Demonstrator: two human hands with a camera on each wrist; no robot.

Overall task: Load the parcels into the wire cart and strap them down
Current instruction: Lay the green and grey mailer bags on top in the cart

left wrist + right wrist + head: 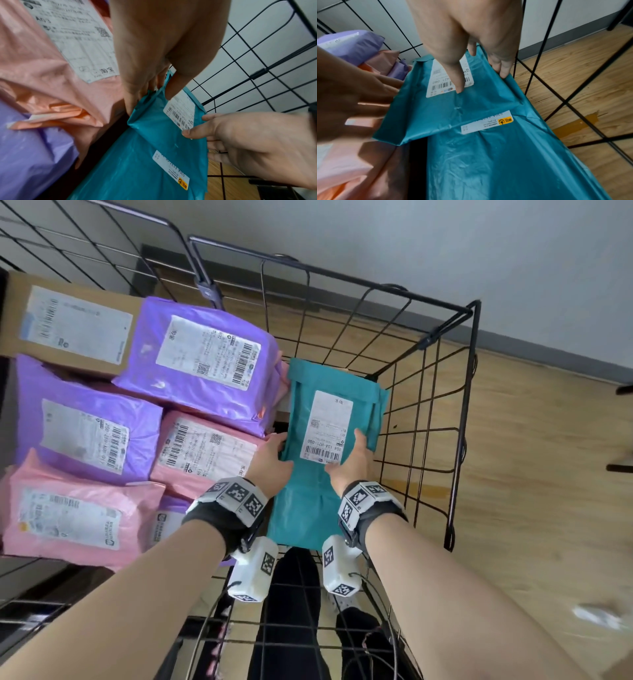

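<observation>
A teal parcel with a white label is held flat in the right half of the black wire cart. My left hand grips its left edge, thumb on top and fingers beneath, as the left wrist view shows. My right hand pinches the right edge, its thumb on the label and fingers down the side. The held teal parcel lies over a second teal parcel with a yellow-marked label, which rests against the cart's right wire wall.
Purple parcels, pink parcels and a cardboard box are stacked in the cart's left half, close to my left hand. Beyond the right wire wall is wooden floor. My legs stand at the near side.
</observation>
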